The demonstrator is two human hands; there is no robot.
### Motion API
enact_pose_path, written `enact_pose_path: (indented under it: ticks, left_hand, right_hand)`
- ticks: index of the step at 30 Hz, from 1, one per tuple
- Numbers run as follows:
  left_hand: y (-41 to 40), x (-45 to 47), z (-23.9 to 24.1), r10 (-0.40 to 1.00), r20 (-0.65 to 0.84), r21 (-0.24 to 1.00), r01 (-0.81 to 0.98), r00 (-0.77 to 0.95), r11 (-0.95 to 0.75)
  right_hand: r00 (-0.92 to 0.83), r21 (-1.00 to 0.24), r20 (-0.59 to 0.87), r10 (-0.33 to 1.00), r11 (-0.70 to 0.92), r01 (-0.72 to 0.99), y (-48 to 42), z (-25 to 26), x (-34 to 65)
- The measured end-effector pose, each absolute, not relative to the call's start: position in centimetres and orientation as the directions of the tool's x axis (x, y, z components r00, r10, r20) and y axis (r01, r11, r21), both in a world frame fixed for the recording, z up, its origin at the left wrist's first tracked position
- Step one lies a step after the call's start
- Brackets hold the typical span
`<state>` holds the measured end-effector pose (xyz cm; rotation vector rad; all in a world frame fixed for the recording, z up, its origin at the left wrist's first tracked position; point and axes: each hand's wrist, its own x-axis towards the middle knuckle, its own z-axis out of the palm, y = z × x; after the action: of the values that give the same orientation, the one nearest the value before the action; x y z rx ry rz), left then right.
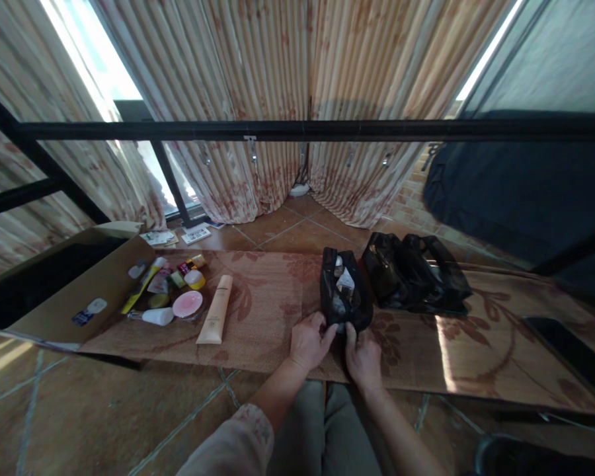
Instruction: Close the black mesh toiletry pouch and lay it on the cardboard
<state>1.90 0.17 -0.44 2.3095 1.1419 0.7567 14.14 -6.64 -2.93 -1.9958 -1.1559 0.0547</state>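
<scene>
A small black mesh pouch (344,291) stands open on the patterned rug (277,291), with small items showing inside it. My left hand (310,340) pinches the pouch's near left edge, fingers closed on it. My right hand (363,354) grips the near right edge, thumb up against the mesh. Both hands sit at the pouch's front end, close together.
More black mesh bags (416,271) lie just right of the pouch. Left on the rug are a beige tube (217,309), a pink round lid (187,304), a yellow tube (141,285) and several small cosmetics, beside an open cardboard box (69,291). Curtains hang behind a black rail (327,129).
</scene>
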Motion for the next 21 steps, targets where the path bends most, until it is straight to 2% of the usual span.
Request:
enact_pose_path:
  ticks: [3,11,21]
  left_hand:
    - [0.2,2.0,-0.4,0.857,0.241,0.618,0.609,0.455,-0.497]
    - [0.3,2.2,-0.1,0.856,0.193,0.628,0.61,0.48,-0.484]
    - [0.5,2.2,-0.3,0.867,0.159,0.631,0.627,0.473,-0.457]
  right_hand:
    - [0.598,-0.693,0.298,0.744,-0.262,0.672,-6.7,-2.5,14.1]
    - [0.605,-0.78,0.235,0.761,-0.224,0.584,-6.7,-1.5,13.9]
    - [0.611,-0.815,0.212,0.763,-0.207,0.541,-6.7,-1.2,13.8]
